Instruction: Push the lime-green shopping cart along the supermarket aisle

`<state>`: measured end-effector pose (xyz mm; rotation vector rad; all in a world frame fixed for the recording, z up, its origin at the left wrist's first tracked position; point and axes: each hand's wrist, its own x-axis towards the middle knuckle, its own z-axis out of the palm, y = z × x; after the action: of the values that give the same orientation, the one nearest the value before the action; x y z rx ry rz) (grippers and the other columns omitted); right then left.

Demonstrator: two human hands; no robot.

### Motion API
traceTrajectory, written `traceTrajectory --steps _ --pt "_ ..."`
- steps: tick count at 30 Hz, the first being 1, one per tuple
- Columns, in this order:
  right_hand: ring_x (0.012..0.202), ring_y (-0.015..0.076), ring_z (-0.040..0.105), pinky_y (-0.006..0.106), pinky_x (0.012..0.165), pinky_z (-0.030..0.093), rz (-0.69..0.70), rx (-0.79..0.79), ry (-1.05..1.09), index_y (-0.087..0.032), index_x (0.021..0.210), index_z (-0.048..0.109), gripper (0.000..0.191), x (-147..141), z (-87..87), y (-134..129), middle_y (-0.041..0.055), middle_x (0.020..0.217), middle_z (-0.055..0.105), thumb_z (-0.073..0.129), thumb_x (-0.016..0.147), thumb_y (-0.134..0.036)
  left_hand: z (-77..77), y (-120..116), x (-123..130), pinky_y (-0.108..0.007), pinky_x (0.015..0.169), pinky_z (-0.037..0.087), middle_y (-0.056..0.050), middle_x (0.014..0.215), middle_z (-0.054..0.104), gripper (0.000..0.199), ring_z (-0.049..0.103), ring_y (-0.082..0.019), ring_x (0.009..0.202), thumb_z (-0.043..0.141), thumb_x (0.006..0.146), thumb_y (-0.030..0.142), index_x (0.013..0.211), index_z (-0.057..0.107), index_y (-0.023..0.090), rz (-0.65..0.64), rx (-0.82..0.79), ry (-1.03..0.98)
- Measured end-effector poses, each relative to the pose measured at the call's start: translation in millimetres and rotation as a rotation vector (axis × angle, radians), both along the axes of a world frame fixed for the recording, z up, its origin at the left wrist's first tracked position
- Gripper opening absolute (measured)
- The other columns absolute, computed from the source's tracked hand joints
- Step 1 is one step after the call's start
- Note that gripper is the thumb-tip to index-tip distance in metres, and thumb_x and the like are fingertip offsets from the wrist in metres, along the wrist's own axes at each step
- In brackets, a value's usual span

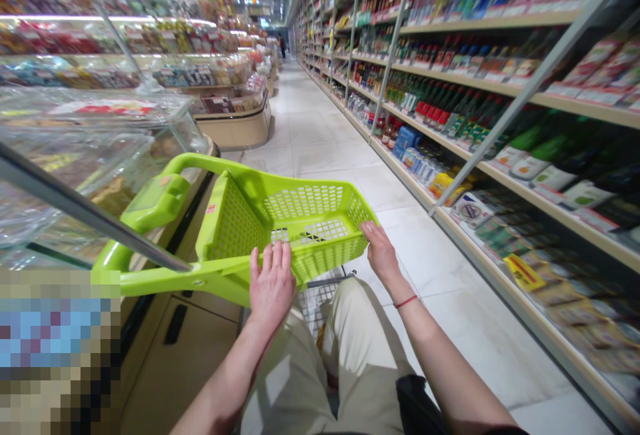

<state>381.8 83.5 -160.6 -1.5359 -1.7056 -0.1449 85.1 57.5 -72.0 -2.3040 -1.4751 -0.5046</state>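
A lime-green shopping cart [305, 258] stands sideways before me, its handle toward the left and its perforated upper basket holding nothing visible. My left hand [273, 280] rests on the near rim, its fingers hooked over the edge. At the basket's right end, my right hand [381, 248] grips the corner of the rim, with a thin red string round the wrist. Part of a wire lower rack shows beneath the basket, above my knees.
Shelves [450, 75] of bottles and packets run along the right. On the left are a glass-topped display case [175, 128] and tiers of wrapped goods [115, 38]. A tiled aisle [305, 115] stretches ahead, with a distant person [283, 46]. A grey bar crosses the left side.
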Motion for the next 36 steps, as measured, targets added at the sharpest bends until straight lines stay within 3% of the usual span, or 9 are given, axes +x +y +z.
traceTrajectory --steps 5,16,21,28,31,36 --pt "0.139 0.019 0.044 0.049 0.12 0.031 0.094 -0.011 -0.055 -0.022 0.139 0.055 0.073 -15.6 6.4 -1.6 0.0087 0.143 0.056 0.035 0.075 0.007 0.3 -0.3 -0.7 -0.054 0.12 0.016 -0.018 0.139 0.056 0.059 0.048 -0.032 0.131 0.046 0.082 0.014 0.141 0.047 0.006 0.006 -0.022 0.009" --pt "0.136 0.0202 0.047 0.054 0.118 0.033 -0.077 0.041 0.079 -0.02 0.135 0.057 0.07 32.5 -15.5 7.5 0.0087 0.14 0.059 0.035 0.074 0.005 -1.1 0.5 -0.1 -0.054 0.12 0.017 -0.018 0.139 0.056 0.059 0.049 -0.033 0.13 0.046 0.082 0.013 0.141 0.047 0.006 0.005 0.0 0.021" --pt "0.136 0.0203 0.048 0.052 0.119 0.033 -0.117 0.058 0.094 -0.019 0.132 0.06 0.064 16.8 -13.5 7.6 0.0098 0.137 0.061 0.035 0.077 0.004 0.3 -0.4 0.3 -0.054 0.12 0.016 -0.017 0.139 0.056 0.059 0.05 -0.033 0.13 0.046 0.083 0.014 0.141 0.047 0.007 0.006 -0.005 0.014" --pt "0.138 0.0191 0.046 0.048 0.119 0.033 0.033 0.026 0.019 -0.023 0.137 0.057 0.07 -19.8 -0.2 0.8 0.0074 0.14 0.058 0.036 0.076 0.007 0.9 -0.5 0.0 -0.054 0.12 0.016 -0.018 0.14 0.055 0.06 0.049 -0.033 0.13 0.047 0.082 0.014 0.141 0.047 0.007 0.004 -0.008 0.018" --pt "0.139 0.018 0.044 0.047 0.119 0.033 0.065 0.019 -0.003 -0.023 0.139 0.055 0.073 -18.3 2.0 -2.1 0.007 0.141 0.057 0.035 0.076 0.007 1.3 -0.1 0.1 -0.054 0.12 0.016 -0.018 0.14 0.055 0.06 0.049 -0.033 0.13 0.046 0.082 0.014 0.141 0.046 0.005 0.005 -0.011 0.022" --pt "0.138 0.0188 0.045 0.049 0.119 0.032 0.006 0.019 0.042 -0.023 0.14 0.054 0.074 -5.4 -1.2 -3.0 0.0075 0.141 0.057 0.034 0.075 0.007 1.5 0.0 0.2 -0.054 0.12 0.017 -0.018 0.14 0.056 0.06 0.048 -0.032 0.131 0.045 0.082 0.014 0.142 0.046 0.007 0.002 -0.007 0.003"
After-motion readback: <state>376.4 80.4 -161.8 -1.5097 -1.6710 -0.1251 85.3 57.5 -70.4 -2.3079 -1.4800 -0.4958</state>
